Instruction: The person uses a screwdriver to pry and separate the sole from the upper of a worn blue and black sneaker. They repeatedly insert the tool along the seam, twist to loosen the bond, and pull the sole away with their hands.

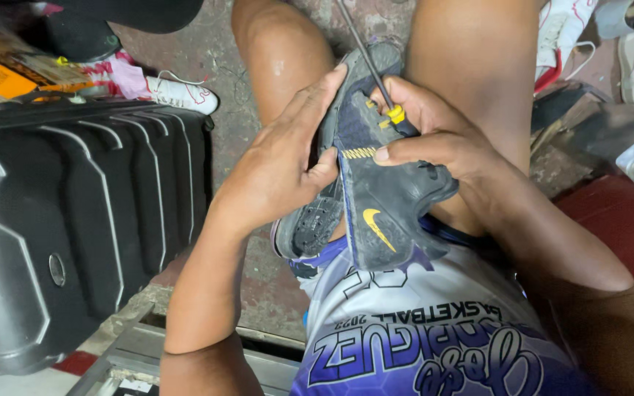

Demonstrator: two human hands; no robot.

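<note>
Head-camera view looks straight down at our lap, so we place everything against the dark blue shoe held between our knees. Nearest us, just below the shoe, is the purple and white jersey we are wearing. The shoe itself lies on its side with its grey sole turned toward our left hand, which wraps around that sole side, fingers stretched up along the edge and thumb pressed onto the upper. Our right hand is on the other side of the shoe, closed around a thin dark awl with a yellow collar, its tip set against the seam where upper meets sole. Just below that tip a short run of yellow stitches shows along the seam; we judge the sewing well short of finished, since the seam on toward the toe looks bare of thread, and the rest of the edge is hidden. To the left of the shoe stands a black ribbed case. Farther off, beyond the shoe, a white sneaker lies on the concrete floor.
</note>
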